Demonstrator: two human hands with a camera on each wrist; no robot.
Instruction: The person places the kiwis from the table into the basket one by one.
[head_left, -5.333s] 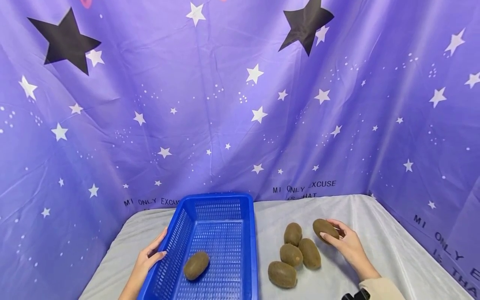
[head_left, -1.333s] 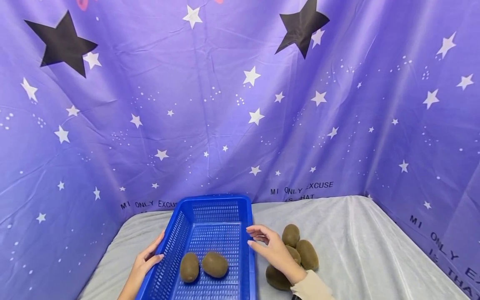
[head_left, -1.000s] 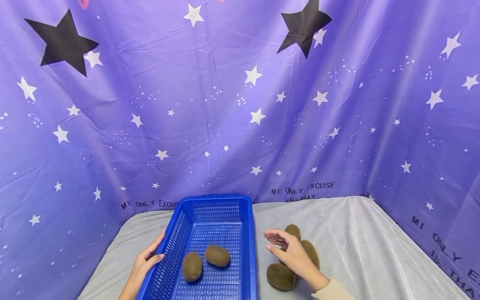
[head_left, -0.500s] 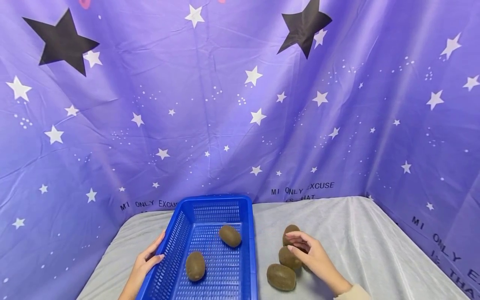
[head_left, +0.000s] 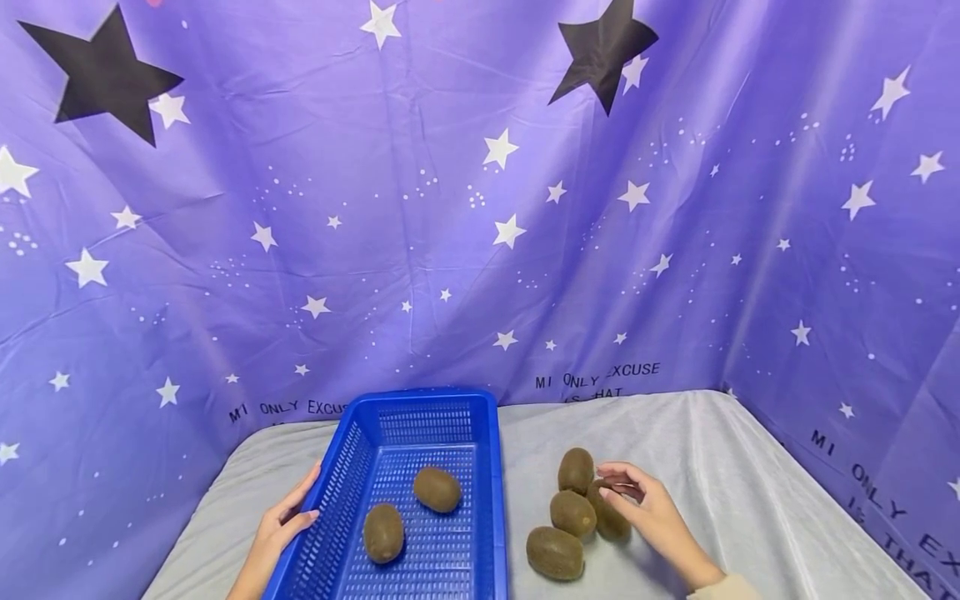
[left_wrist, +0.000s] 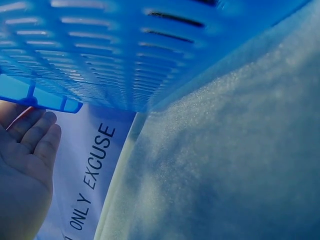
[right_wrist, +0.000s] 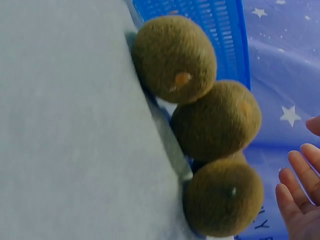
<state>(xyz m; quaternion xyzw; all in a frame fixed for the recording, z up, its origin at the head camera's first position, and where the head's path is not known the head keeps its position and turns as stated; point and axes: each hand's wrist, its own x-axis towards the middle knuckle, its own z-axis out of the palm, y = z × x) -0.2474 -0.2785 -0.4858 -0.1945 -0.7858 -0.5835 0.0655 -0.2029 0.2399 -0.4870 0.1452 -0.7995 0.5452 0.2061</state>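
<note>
My left hand (head_left: 272, 533) holds the left rim of the blue plastic basket (head_left: 497, 500); in the left wrist view its fingers (left_wrist: 45, 142) bend up under the rim. Two brown kiwis lie on the basket floor, one kiwi (head_left: 437, 489) farther back and another kiwi (head_left: 383, 533) nearer. To the right of the basket, my right hand (head_left: 652, 508) hovers with parted fingers beside a kiwi (head_left: 611, 517), partly covering it. Around that kiwi cluster a rear kiwi (head_left: 575, 471), a middle kiwi (head_left: 573, 512) and a front kiwi (head_left: 555, 553). The right wrist view shows nothing between the fingers.
A grey cloth (head_left: 712, 467) covers the table. Purple star-printed curtains (head_left: 450, 208) hang behind and on both sides, and the basket's far end stands close to the back one.
A kiwi that my right hand gripped earlier now lies in the basket, where both kiwis have rolled about. My right hand has gone from the basket rim rightward to the kiwi cluster.
</note>
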